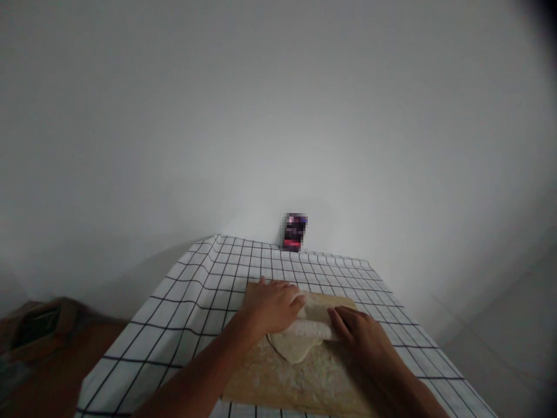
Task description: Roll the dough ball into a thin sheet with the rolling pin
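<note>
A flat sheet of pale dough (293, 347) lies on a floured wooden board (261, 377). Across the dough runs a pale, flour-coated rolling pin (311, 330). My right hand (361, 331) is closed round the pin's right end, its fingers curled under. On the left, my left hand (276, 305) rests over the dough's far left part, fingers stretched out and the thumb pointing right. Its palm covers the pin's left end, so contact there is hidden. Part of the dough shows beyond the pin, between the two hands.
A white cloth with black grid lines (174, 325) covers the table. At its far edge a pixelated dark upright object (295, 232) leans against the pale wall (278, 116). A brown wooden item with a dark panel (39, 325) stands low at left.
</note>
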A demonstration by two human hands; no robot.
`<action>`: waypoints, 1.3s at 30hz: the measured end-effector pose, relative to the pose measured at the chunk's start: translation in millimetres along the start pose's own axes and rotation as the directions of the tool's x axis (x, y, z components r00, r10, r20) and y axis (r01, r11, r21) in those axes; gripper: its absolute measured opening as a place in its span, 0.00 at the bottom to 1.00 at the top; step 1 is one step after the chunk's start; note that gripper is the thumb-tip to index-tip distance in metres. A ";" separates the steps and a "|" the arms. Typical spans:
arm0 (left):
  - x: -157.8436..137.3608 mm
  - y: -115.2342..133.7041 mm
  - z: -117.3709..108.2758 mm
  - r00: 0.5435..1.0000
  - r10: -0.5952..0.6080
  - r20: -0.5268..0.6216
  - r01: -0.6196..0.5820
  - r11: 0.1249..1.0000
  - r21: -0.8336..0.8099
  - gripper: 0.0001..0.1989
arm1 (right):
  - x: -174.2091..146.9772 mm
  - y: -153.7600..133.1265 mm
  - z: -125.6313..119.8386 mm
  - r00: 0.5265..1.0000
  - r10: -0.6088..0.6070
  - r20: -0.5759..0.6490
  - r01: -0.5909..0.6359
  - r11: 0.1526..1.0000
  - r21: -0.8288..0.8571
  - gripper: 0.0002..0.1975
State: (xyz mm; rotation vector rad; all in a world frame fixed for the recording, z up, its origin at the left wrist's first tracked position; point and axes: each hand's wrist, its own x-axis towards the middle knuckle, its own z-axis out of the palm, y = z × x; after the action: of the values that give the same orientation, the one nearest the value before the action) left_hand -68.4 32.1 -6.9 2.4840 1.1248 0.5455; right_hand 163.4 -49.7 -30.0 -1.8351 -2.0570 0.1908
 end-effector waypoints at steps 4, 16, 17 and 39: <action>4.8 -2.7 8.9 0.997 -0.045 -0.064 0.044 0.999 -0.005 0.26 | 2.5 -1.5 0.9 1.000 0.026 -0.007 -0.026 0.999 -0.044 0.29; 9.8 -4.2 5.2 0.992 -0.089 -0.095 0.098 0.991 0.093 0.28 | -0.5 -3.6 5.9 0.995 0.060 -0.075 -0.062 0.998 -0.032 0.31; 10.4 -5.6 6.3 0.991 -0.089 -0.098 0.098 0.991 0.095 0.28 | -1.4 -3.9 5.9 0.996 0.058 -0.072 -0.060 0.998 -0.029 0.31; 9.4 -3.4 6.4 0.986 -0.117 -0.119 0.132 0.983 0.127 0.24 | 16.3 11.3 13.6 0.966 -0.132 -0.223 0.110 0.988 -0.107 0.14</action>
State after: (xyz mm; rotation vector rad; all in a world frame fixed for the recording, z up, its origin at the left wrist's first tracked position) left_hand -61.7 40.5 -12.1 2.4992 1.3927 0.5959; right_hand 167.7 -30.2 -43.4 -1.6875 -2.0349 -0.1474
